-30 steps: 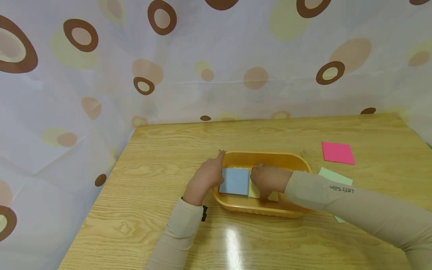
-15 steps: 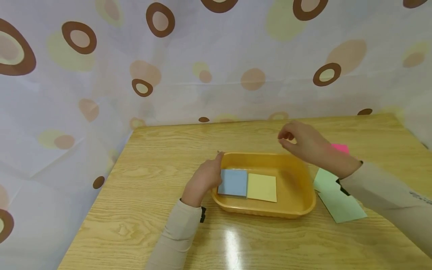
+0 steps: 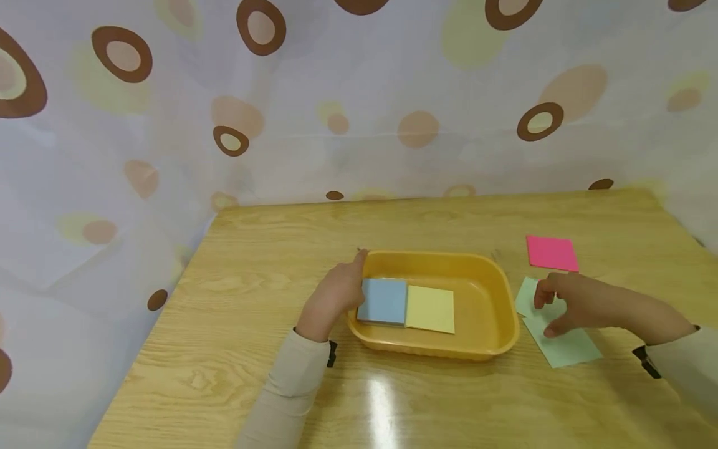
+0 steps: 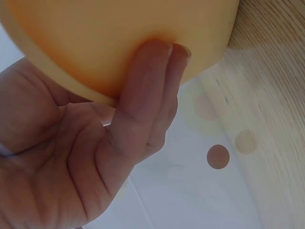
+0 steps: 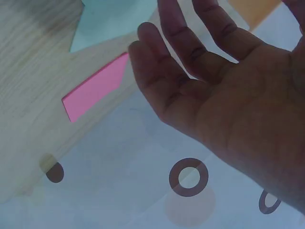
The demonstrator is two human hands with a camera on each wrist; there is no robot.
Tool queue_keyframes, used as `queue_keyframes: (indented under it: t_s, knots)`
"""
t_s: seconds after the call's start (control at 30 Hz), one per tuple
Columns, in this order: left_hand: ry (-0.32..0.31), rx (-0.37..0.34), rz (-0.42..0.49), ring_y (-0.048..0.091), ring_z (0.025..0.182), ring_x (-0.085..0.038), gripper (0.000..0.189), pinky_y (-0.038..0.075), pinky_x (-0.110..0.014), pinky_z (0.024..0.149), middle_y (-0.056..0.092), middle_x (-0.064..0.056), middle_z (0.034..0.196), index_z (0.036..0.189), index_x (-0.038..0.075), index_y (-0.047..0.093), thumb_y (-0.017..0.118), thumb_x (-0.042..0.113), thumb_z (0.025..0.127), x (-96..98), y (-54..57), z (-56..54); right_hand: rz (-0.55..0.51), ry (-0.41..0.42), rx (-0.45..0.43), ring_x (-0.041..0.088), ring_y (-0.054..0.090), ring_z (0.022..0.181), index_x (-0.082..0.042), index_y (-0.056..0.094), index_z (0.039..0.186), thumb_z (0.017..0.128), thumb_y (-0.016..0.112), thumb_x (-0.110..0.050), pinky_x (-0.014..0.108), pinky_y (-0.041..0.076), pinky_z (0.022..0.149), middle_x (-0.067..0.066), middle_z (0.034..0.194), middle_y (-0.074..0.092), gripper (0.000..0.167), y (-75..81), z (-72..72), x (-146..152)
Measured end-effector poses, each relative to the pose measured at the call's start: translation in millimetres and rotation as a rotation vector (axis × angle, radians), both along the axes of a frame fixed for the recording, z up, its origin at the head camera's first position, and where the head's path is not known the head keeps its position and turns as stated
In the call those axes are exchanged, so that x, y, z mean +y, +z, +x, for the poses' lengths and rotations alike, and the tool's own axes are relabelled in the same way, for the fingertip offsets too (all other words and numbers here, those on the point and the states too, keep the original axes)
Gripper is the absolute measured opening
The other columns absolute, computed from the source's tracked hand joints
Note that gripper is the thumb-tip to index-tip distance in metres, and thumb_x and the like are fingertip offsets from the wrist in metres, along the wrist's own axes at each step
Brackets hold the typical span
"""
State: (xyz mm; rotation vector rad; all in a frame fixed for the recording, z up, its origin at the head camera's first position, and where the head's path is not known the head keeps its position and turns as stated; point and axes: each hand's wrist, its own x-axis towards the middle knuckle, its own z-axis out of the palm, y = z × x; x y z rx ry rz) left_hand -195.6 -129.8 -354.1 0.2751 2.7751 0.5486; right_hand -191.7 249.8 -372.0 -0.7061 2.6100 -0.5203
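Observation:
My left hand [image 3: 333, 296] grips the left end wall of a yellow-orange plastic tray [image 3: 488, 305]; in the left wrist view its fingers press the wall's outer side. Inside the tray lie a blue sticky note pad [image 3: 383, 301] on the left and, beside it, a yellow sticky note pad [image 3: 430, 309]. My right hand [image 3: 589, 302] is over the light green sticky notes [image 3: 569, 349] at the tray's right, fingers loosely bent, holding nothing. The right wrist view shows the same hand [image 5: 228, 95] with parted fingers near the green paper [image 5: 112, 21].
A pink sticky note pad [image 3: 552, 253] lies on the wooden table [image 3: 269, 249] behind the green notes. A patterned sheet [image 3: 314, 81] with brown and beige circles hangs along the table's back and left side.
My right hand has left the yellow pad in the tray, risen past the tray's right end, and come down over the green notes. The left hand stays at the tray's end.

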Motion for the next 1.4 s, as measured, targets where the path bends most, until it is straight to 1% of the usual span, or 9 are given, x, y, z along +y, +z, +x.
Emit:
queue_keyframes:
  t_s: [0.17,0.43,0.63,0.83,0.97,1.17,1.27,1.33,1.4]
  knots:
    - [0.008,0.003,0.002,0.036,0.045,-0.012,0.076,0.031,-0.021,0.041,0.041,-0.002,0.057,0.152,0.004,0.021,0.053,-0.011,0.085,-1.6,5.9,-1.7,0.031,0.028,-0.004,0.025,0.043,0.086,-0.009,0.053,0.099,0.061,0.090,-0.021,0.033,0.040,0.068,0.008,0.096,0.049,0.054,-11.9,8.6,-1.9]
    - [0.017,-0.012,0.014,0.035,0.044,-0.012,0.077,0.031,-0.021,0.041,0.040,-0.001,0.055,0.153,0.005,0.020,0.053,-0.012,0.085,-2.9,4.8,-2.3,0.019,0.014,0.045,0.020,0.036,0.077,-0.010,0.044,0.088,0.053,0.092,-0.025,0.028,0.033,0.066,0.002,0.084,0.041,0.061,-19.2,9.4,-6.8]
    - [0.010,-0.008,0.007,0.035,0.043,-0.012,0.075,0.030,-0.021,0.040,0.041,-0.001,0.055,0.152,0.005,0.021,0.054,-0.011,0.086,-1.8,1.7,-1.3,0.016,0.032,0.043,0.015,0.047,0.073,-0.009,0.042,0.091,0.068,0.085,-0.013,0.029,0.042,0.064,-0.001,0.087,0.056,0.049,-18.4,12.3,-5.8]
    - [0.011,-0.009,0.008,0.034,0.044,-0.011,0.074,0.030,-0.021,0.041,0.040,-0.001,0.055,0.152,0.005,0.021,0.053,-0.010,0.087,-1.6,1.6,-1.3,0.008,0.026,0.103,0.010,0.043,0.064,-0.007,0.051,0.099,0.084,0.058,0.012,0.023,0.038,0.055,-0.001,0.081,0.055,0.025,2.5,15.7,-4.8]
    - [0.014,-0.014,0.014,0.034,0.044,-0.012,0.075,0.030,-0.021,0.041,0.040,-0.001,0.055,0.153,0.005,0.021,0.053,-0.010,0.087,-1.2,2.1,-1.0,0.017,0.025,0.130,0.012,0.047,0.070,-0.004,0.058,0.113,0.085,0.049,0.017,0.025,0.041,0.060,0.002,0.089,0.060,0.037,26.2,12.2,-1.1]
    - [0.014,-0.004,0.016,0.035,0.044,-0.012,0.074,0.030,-0.021,0.041,0.041,-0.001,0.055,0.152,0.005,0.022,0.053,-0.011,0.086,-0.5,3.1,-1.0,-0.010,-0.043,0.341,0.012,0.056,0.071,-0.005,0.061,0.105,0.084,0.061,0.011,0.025,0.046,0.057,-0.002,0.085,0.061,0.027,60.1,7.4,-2.7]
    - [0.014,-0.007,0.020,0.034,0.043,-0.012,0.074,0.029,-0.021,0.041,0.040,-0.001,0.055,0.152,0.005,0.022,0.053,-0.010,0.087,-0.3,3.0,-0.8,-0.088,-0.084,0.432,0.006,0.057,0.068,-0.006,0.061,0.101,0.083,0.070,0.004,0.024,0.047,0.056,-0.004,0.083,0.063,0.022,69.6,7.6,-10.0]
    - [0.013,-0.011,0.024,0.034,0.043,-0.012,0.074,0.029,-0.021,0.040,0.040,-0.001,0.054,0.152,0.005,0.022,0.052,-0.011,0.087,-0.1,2.4,-0.3,-0.169,-0.109,0.416,0.003,0.057,0.068,-0.005,0.061,0.100,0.084,0.070,0.002,0.025,0.048,0.055,-0.003,0.084,0.063,0.020,73.4,7.9,-18.5]
    - [0.012,-0.014,0.030,0.033,0.043,-0.012,0.074,0.029,-0.021,0.040,0.039,-0.001,0.054,0.152,0.005,0.022,0.052,-0.011,0.087,0.2,1.7,0.3,-0.250,-0.125,0.316,0.004,0.058,0.067,-0.003,0.059,0.107,0.086,0.067,0.002,0.026,0.050,0.056,0.000,0.086,0.062,0.022,76.0,7.6,-29.1]
